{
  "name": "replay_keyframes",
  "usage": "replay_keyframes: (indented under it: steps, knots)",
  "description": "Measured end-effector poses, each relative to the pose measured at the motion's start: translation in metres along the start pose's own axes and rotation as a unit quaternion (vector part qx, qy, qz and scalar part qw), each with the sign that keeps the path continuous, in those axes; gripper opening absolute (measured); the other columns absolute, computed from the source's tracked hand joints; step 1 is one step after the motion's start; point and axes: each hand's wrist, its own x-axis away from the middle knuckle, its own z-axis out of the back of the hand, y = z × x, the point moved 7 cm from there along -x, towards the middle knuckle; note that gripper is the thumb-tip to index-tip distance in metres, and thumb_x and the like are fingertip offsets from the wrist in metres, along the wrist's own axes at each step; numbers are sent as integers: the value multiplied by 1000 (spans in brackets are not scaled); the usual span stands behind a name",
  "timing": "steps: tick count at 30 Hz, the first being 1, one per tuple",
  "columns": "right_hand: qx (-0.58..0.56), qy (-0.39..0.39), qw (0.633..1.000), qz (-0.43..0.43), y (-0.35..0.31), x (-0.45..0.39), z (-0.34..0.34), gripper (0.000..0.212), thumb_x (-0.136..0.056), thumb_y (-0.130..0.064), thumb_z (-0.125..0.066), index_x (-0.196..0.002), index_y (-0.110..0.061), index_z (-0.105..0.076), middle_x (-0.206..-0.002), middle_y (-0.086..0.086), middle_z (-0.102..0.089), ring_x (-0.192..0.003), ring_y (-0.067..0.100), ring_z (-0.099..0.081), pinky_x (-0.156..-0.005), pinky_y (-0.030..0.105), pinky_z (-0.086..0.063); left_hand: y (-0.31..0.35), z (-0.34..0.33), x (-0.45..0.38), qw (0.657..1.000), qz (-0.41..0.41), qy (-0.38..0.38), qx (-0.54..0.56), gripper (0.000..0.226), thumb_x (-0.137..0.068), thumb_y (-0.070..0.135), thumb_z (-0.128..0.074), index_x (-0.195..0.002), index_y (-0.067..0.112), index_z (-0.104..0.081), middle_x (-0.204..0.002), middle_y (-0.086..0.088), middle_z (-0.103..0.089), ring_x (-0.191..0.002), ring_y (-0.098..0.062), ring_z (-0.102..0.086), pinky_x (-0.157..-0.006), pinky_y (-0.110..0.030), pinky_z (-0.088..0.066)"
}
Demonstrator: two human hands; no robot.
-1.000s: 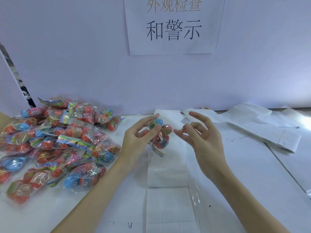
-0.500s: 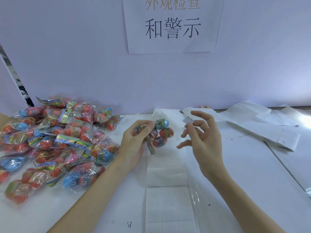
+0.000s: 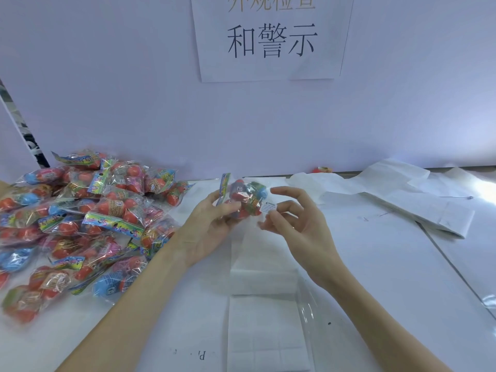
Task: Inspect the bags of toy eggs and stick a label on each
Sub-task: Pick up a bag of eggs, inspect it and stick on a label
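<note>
The left hand (image 3: 212, 226) holds one bag of toy eggs (image 3: 243, 200) above the middle of the bench (image 3: 375, 264), its grip pinching the bag between thumb and curled fingers. The clear bag contains red, blue and green eggs, and a printed header strip stands at its top left. The right hand (image 3: 298, 224) presses a small white label (image 3: 268, 207) against the bag's right side; its grip pinches the label with the thumb, and the other fingers are loosely spread. The label carries a line reading "WARNING"; the smaller print is illegible.

A pile of bagged eggs (image 3: 88, 218) occupies the left edge of the bench. A sheet of blank labels (image 3: 265, 318) lies at the near edge. White backing sheets (image 3: 402, 200) lie toward the far right corner. A wall sign (image 3: 271, 38) reads "和警示".
</note>
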Motion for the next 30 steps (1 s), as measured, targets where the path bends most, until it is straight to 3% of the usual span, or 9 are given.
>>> replay_keyframes:
  steps: [2,4,7,12,16,18,21,27,30]
  knots:
    - [-15,-8,1000,-3,0,1,-3,32,-102,3,-59,-126,-19,-61,-88,19,-59,-83,32,-76,-85,37,-62,1,4,-1,1000,-17,25,-4,52,-81,-2,-70,-132,-8,-59,-110,-18,-75,-99,-28,-73,-85,-30,-61]
    - [-16,-17,1000,-3,-2,1,-4,33,-102,3,-58,-127,-18,-60,-94,28,-55,-79,33,-75,-80,38,-64,2,5,-1,999,-26,29,6,45,-82,2,-68,-127,0,-66,-111,-19,-75,-98,-30,-74,-82,-34,-62]
    - [-23,-16,1000,-9,-3,0,-1,33,-102,4,-57,-127,-17,-59,-96,25,-52,-69,28,-69,-68,43,-64,1,7,-1,999,-21,34,14,41,-85,8,-68,-125,11,-71,-107,-13,-73,-89,-26,-71,-78,-41,-62]
    - [-16,19,1000,8,-6,-1,6,35,-102,5,-57,-129,-18,-58,-94,17,-54,-68,29,-69,-65,44,-64,-1,5,-2,998,-26,49,16,30,-91,13,-65,-121,20,-69,-96,0,-72,-75,-15,-65,-60,-24,-55]
    - [2,32,999,30,-7,0,5,37,-101,5,-57,-130,-18,-56,-85,9,-59,-76,30,-73,-76,44,-65,-4,1,-2,994,-54,40,-87,46,-83,16,-74,-127,5,-66,-103,-14,-73,-80,-17,-64,-69,-21,-53]
    - [13,38,998,37,-7,0,5,38,-101,4,-59,-130,-19,-55,-80,3,-62,-79,28,-75,-80,41,-64,-8,-1,-2,991,-60,20,-120,43,-82,20,-76,-122,6,-72,-106,-14,-76,-86,-19,-65,-76,-22,-55]
    - [23,51,998,43,-8,-1,9,38,-101,2,-60,-131,-21,-54,-81,0,-67,-84,26,-77,-87,34,-61,-12,-5,0,991,-55,-11,-125,30,-83,21,-76,-111,12,-81,-113,-15,-77,-95,-20,-70,-86,-24,-56]
    - [-1,58,998,39,-8,-3,14,39,-101,2,-60,-132,-21,-54,-79,-5,-66,-85,23,-77,-83,28,-60,-13,-10,1,989,-37,-85,-118,28,-91,10,-74,-118,10,-79,-127,-19,-72,-116,-26,-70,-97,-28,-55]
    - [6,54,998,40,-7,-2,14,39,-101,1,-60,-132,-23,-54,-82,-1,-67,-86,23,-76,-86,30,-60,-12,-10,1,991,-37,-75,-104,29,-90,8,-68,-116,11,-80,-122,-18,-74,-107,-24,-71,-91,-28,-56]
